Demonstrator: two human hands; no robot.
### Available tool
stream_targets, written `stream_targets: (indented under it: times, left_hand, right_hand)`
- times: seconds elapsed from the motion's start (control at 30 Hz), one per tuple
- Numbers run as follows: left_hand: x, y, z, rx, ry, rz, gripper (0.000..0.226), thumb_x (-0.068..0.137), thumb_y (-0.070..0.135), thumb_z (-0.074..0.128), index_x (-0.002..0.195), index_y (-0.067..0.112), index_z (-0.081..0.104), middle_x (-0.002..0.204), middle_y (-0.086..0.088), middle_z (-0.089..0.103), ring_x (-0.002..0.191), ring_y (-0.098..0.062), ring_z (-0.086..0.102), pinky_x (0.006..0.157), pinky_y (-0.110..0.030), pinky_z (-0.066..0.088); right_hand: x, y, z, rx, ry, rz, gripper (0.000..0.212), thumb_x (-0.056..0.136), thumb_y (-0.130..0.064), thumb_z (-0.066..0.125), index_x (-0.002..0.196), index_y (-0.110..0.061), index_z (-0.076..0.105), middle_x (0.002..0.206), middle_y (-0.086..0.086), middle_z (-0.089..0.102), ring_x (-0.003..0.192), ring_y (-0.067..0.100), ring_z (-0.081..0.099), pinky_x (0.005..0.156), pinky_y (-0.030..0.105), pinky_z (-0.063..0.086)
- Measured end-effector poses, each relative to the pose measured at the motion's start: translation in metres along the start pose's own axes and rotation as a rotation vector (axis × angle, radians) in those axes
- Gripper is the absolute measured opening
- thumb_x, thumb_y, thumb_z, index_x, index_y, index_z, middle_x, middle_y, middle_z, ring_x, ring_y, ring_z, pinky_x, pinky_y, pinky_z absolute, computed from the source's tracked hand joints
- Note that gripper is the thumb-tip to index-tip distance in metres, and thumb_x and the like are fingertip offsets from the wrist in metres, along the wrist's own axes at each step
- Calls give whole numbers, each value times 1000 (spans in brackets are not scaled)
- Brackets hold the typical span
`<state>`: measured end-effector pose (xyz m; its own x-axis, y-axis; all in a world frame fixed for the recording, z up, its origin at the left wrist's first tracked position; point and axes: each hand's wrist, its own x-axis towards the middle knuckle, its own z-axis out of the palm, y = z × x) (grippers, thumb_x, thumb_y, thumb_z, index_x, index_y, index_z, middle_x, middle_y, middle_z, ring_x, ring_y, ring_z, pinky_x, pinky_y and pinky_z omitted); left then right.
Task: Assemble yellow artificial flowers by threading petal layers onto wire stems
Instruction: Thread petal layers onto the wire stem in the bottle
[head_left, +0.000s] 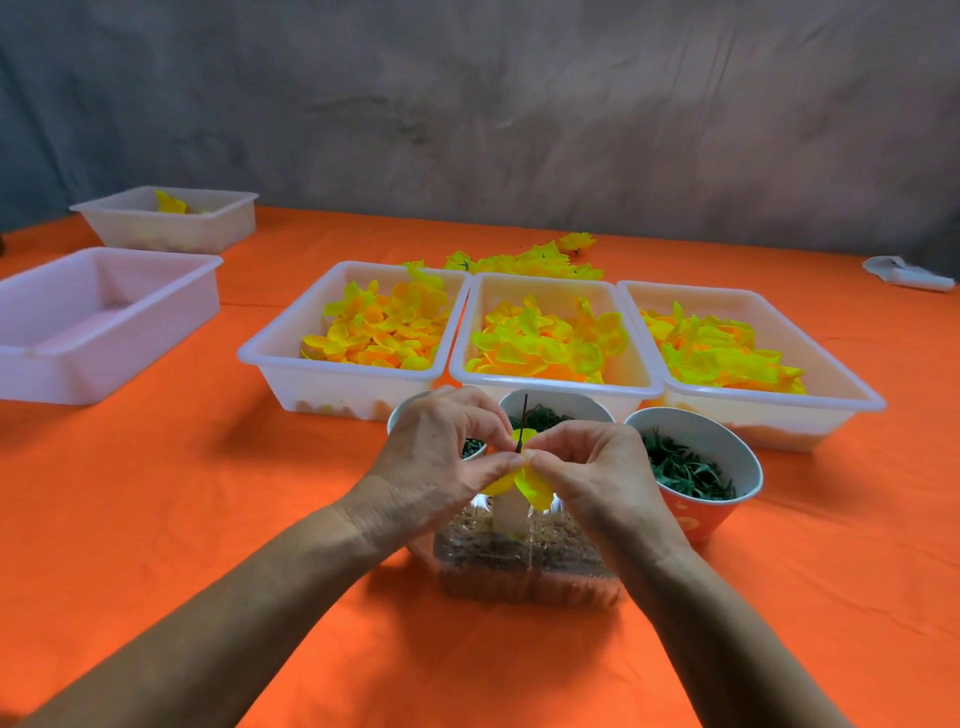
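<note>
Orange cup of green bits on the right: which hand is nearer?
Right. The right hand is just beside the orange cup; the left hand is farther away across the yellow petal.

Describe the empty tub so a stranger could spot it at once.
On the orange tablecloth, look far left of the row of three white plastic tubs full of yellow petals. The big white plastic tub at the left edge holds nothing, unlike the smaller tub behind it.

- Orange tablecloth (208, 519) covers the table.
- Grey backdrop (519, 104) hangs behind it.
- White object (906, 273) lies far right; what it is, unclear.
</note>
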<state>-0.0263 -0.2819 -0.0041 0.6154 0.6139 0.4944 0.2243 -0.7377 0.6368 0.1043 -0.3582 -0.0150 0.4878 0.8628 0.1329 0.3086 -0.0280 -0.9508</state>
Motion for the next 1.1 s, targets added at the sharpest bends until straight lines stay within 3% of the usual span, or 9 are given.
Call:
stream_targets:
  times: [0.17,0.3,0.43,0.5,0.67,0.8,0.9,1.0,1.1]
  left_hand:
    - [3,-3,-6,-44,-96,-78,6,75,9,77,81,13,77,93,5,66,98,-15,61,90,-39,47]
    - [1,-5,-8,-152,-91,-133,14,82,4,69,91,12,76,103,2,67,102,-8,62,95,-25,46]
    - [-3,-2,-2,-180,-89,-137,14,74,12,78,88,12,77,102,3,67,100,-2,59,94,-19,43]
    - [-2,-1,0,-204,-90,-169,12,73,13,79,85,14,77,101,4,66,99,-1,59,95,-20,42]
    - [-1,-3,-1,-251,-133,-204,12,73,11,78,85,15,76,101,3,66,99,-1,60,95,-20,44]
    - [-2,-5,-3,-315,-144,-232,11,75,9,76,86,12,77,98,3,66,96,-2,62,92,-22,48]
    - [-2,-6,-1,-327,-130,-237,10,75,7,75,85,9,77,97,2,67,96,-5,62,92,-26,49]
    - [0,-8,0,-337,-141,-241,8,75,8,76,82,11,77,97,2,66,95,-4,62,89,-24,50]
    - [3,-11,-1,-321,-167,-234,7,75,10,76,81,12,77,98,3,66,96,-2,62,88,-19,48]
  right_hand:
    - [-2,2,-3,-17,20,-3,15,82,-10,66,72,-18,73,61,-2,67,55,4,58,55,20,45]
    - [-1,6,-12,-37,106,-21,16,86,-14,63,77,-23,72,76,-3,71,74,10,64,71,26,50]
    - [-1,7,-16,-15,85,2,18,85,-13,64,75,-26,71,71,-7,70,69,6,63,63,22,46]
    - [-3,7,-16,-9,37,-9,13,83,-14,67,80,-24,75,72,-6,71,69,11,65,65,28,50]
    - [-6,9,-22,16,-104,-83,20,74,-16,78,92,-23,75,106,-8,64,88,11,67,73,23,53]
    - [-7,9,-31,90,-245,-68,21,68,-6,81,85,-17,75,92,1,73,85,17,71,75,27,57]
    - [-1,8,-40,118,-195,-70,19,73,0,76,87,-13,75,79,-3,75,73,8,71,64,15,52]
    - [22,8,-51,-94,1,-124,18,78,-7,72,83,-24,75,80,-13,73,77,-3,66,68,8,47]
    - [49,14,-46,-333,13,-104,15,81,-8,69,93,-15,76,89,-2,72,79,1,64,70,10,46]
